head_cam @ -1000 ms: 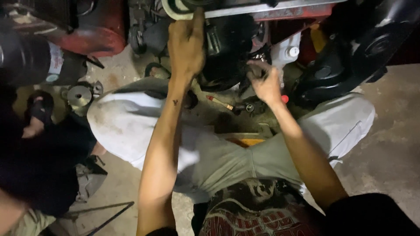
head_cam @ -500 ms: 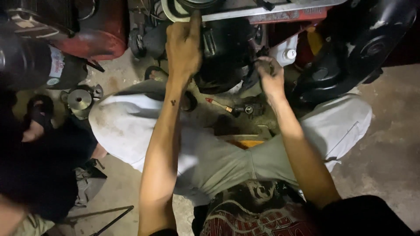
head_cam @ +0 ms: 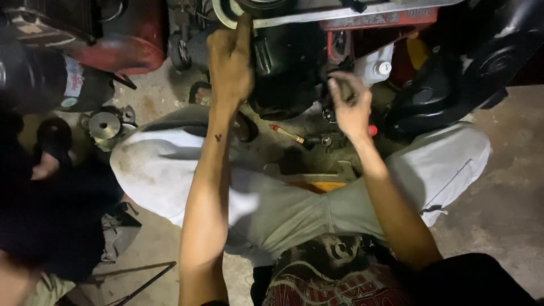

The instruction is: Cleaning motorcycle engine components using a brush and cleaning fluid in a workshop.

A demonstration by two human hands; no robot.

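Dim scene, light falling from above and in front onto the pale trousers (head_cam: 170, 170) and both forearms, which glow brightest. The black engine block (head_cam: 289, 62) swallows detail in deep shadow. The left edge sinks into near-black, smeared and out of focus. The right hand (head_cam: 351, 105) shows slight motion blur; grain covers the concrete floor (head_cam: 498, 187).
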